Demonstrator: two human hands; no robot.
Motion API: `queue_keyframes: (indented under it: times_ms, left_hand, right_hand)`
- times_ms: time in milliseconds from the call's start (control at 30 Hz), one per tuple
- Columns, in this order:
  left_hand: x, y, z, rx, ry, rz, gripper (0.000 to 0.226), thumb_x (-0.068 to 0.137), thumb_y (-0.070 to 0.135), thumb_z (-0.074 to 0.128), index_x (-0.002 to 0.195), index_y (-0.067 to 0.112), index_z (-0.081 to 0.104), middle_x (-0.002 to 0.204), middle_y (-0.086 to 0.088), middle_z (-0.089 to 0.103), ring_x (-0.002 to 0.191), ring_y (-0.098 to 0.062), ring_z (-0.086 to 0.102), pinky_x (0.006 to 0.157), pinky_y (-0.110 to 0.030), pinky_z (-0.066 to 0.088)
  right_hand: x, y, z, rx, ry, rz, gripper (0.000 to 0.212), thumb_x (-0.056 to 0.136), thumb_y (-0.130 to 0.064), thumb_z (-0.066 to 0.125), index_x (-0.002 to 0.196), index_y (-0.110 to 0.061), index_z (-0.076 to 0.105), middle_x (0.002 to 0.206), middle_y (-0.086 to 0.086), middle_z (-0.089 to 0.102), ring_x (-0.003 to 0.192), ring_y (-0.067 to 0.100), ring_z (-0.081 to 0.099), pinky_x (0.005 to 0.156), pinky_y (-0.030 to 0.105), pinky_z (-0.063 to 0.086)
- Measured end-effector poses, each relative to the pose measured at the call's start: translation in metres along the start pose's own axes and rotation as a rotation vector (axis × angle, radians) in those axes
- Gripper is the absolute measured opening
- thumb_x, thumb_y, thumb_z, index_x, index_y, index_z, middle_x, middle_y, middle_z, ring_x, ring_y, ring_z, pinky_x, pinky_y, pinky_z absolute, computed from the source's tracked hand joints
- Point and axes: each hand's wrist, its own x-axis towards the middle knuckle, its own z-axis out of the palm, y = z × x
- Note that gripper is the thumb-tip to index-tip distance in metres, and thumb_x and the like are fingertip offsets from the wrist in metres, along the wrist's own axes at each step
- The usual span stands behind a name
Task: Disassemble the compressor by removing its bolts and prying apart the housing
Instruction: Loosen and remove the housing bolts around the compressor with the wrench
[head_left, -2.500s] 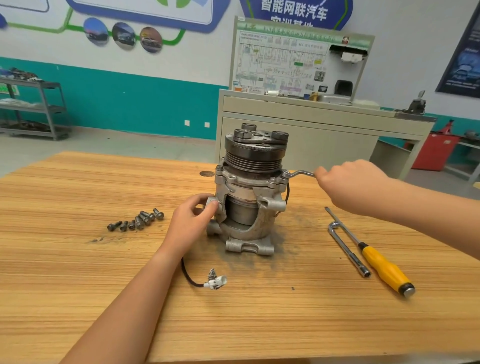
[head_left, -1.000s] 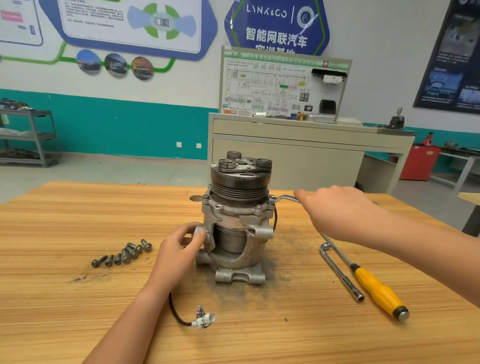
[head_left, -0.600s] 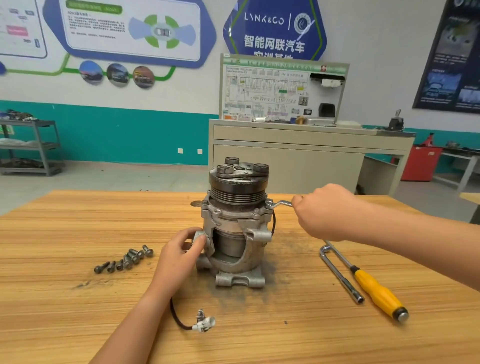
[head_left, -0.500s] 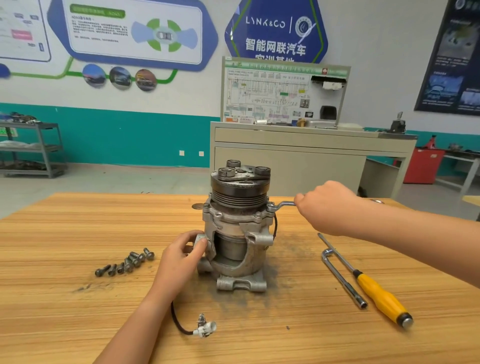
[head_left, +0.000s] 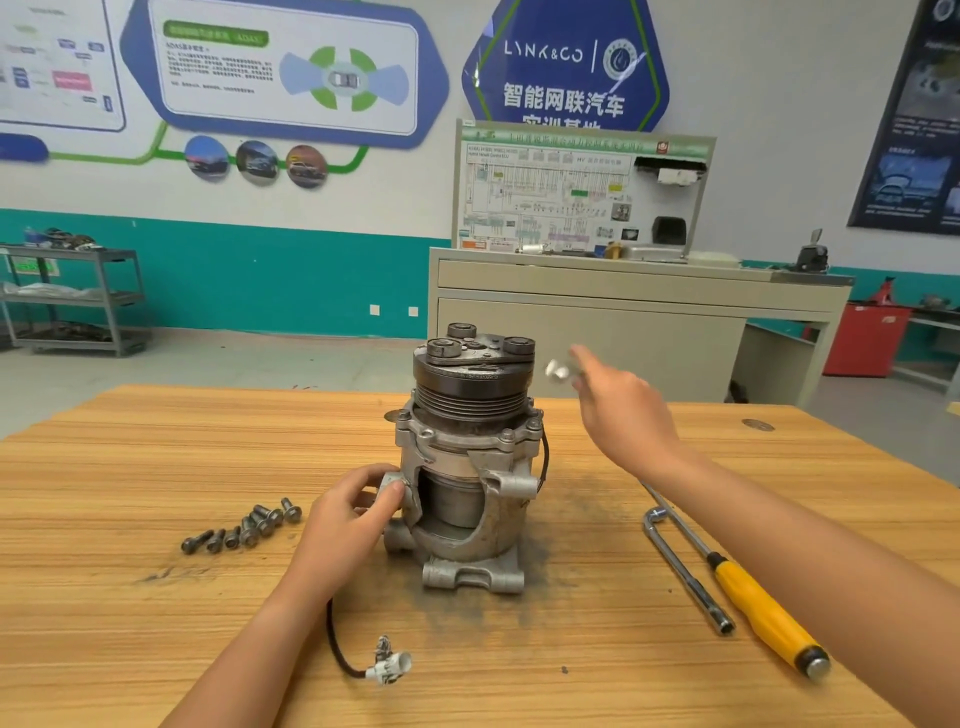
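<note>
Gripping compressor (head_left: 470, 457) w/ left hand (head_left: 344, 525), right hand (head_left: 623, 415) holds tool (head_left: 558, 370) beside.

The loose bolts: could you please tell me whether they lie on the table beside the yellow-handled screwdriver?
No, the loose bolts lie left of the compressor, while the yellow-handled screwdriver lies on its right side.

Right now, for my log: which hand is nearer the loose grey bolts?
Left. The left hand grips the grey metal compressor beside the bolts; right hand is raised beyond it.

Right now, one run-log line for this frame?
left grip: holds compressor lug | right grip: in air beside pulley, holds blurred metal tool | loose bolts: left of compressor
</note>
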Motion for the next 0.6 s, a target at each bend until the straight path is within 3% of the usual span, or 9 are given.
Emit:
queue_keyframes:
  times_ms: [67, 167, 233, 300, 367, 467, 600]
  left_hand:
    - [0.002, 0.004, 0.001, -0.028, 0.014, 0.001, 0.013, 0.092, 0.019, 0.056, 0.088, 0.025, 0.067, 0.08, 0.002, 0.07, 0.07, 0.0, 0.064, 0.058, -0.011, 0.046]
    - [0.006, 0.006, 0.001, -0.001, 0.023, -0.003, 0.016, 0.092, 0.017, 0.055, 0.08, 0.017, 0.067, 0.072, -0.003, 0.068, 0.055, 0.0, 0.059, 0.052, -0.01, 0.044]
    - [0.009, 0.005, 0.002, 0.054, 0.044, 0.025, 0.018, 0.09, 0.016, 0.057, 0.075, 0.015, 0.065, 0.066, -0.002, 0.067, 0.054, -0.001, 0.057, 0.052, -0.011, 0.043]
    - [0.009, 0.002, 0.002, 0.088, 0.068, 0.05, 0.02, 0.089, 0.017, 0.057, 0.07, 0.015, 0.063, 0.059, 0.002, 0.065, 0.051, -0.001, 0.055, 0.052, -0.01, 0.041]
    - [0.007, 0.001, 0.0, 0.087, 0.078, 0.086, 0.023, 0.09, 0.017, 0.056, 0.068, 0.017, 0.063, 0.056, 0.007, 0.063, 0.047, 0.0, 0.055, 0.049, -0.008, 0.039]
    - [0.003, 0.002, -0.003, 0.08, 0.073, 0.12, 0.023, 0.09, 0.016, 0.056, 0.07, 0.02, 0.066, 0.061, 0.01, 0.065, 0.047, -0.002, 0.058, 0.046, -0.007, 0.04]
    - [0.0, 0.003, -0.003, 0.106, 0.056, 0.149, 0.02, 0.09, 0.016, 0.057, 0.074, 0.026, 0.066, 0.064, 0.018, 0.066, 0.05, -0.002, 0.059, 0.046, -0.007, 0.04]
  right_hand:
    - [-0.012, -0.004, -0.01, 0.392, 0.079, 0.209, 0.034, 0.099, -0.018, 0.037, 0.132, -0.015, 0.041, 0.082, 0.008, 0.064, 0.073, 0.025, 0.061, 0.068, 0.043, 0.051]
    - [-0.034, -0.01, -0.026, 0.547, -0.064, 0.255, 0.022, 0.098, -0.022, 0.038, 0.115, -0.017, 0.05, 0.069, 0.002, 0.056, 0.063, 0.02, 0.056, 0.06, 0.041, 0.051]
    - [-0.049, -0.012, -0.031, 0.41, -0.196, 0.166, 0.027, 0.098, -0.023, 0.039, 0.123, -0.022, 0.05, 0.074, 0.0, 0.059, 0.063, 0.016, 0.055, 0.057, 0.034, 0.048]
    - [-0.057, -0.016, -0.032, 0.221, -0.295, 0.097, 0.034, 0.098, -0.022, 0.037, 0.131, -0.025, 0.044, 0.083, 0.002, 0.062, 0.073, 0.02, 0.058, 0.063, 0.035, 0.049]
    - [-0.057, -0.018, -0.031, 0.016, -0.283, 0.051, 0.038, 0.097, -0.018, 0.035, 0.135, -0.027, 0.036, 0.075, 0.001, 0.057, 0.069, 0.023, 0.054, 0.055, 0.032, 0.042]
    - [-0.051, -0.025, -0.033, -0.301, -0.226, -0.075, 0.051, 0.091, -0.007, 0.039, 0.137, -0.023, 0.025, 0.06, -0.005, 0.032, 0.06, 0.022, 0.041, 0.042, 0.028, 0.02]
    - [-0.045, -0.025, -0.043, -0.412, -0.256, -0.106, 0.058, 0.087, -0.002, 0.041, 0.14, -0.019, 0.024, 0.058, -0.004, 0.029, 0.057, 0.019, 0.04, 0.041, 0.026, 0.023]
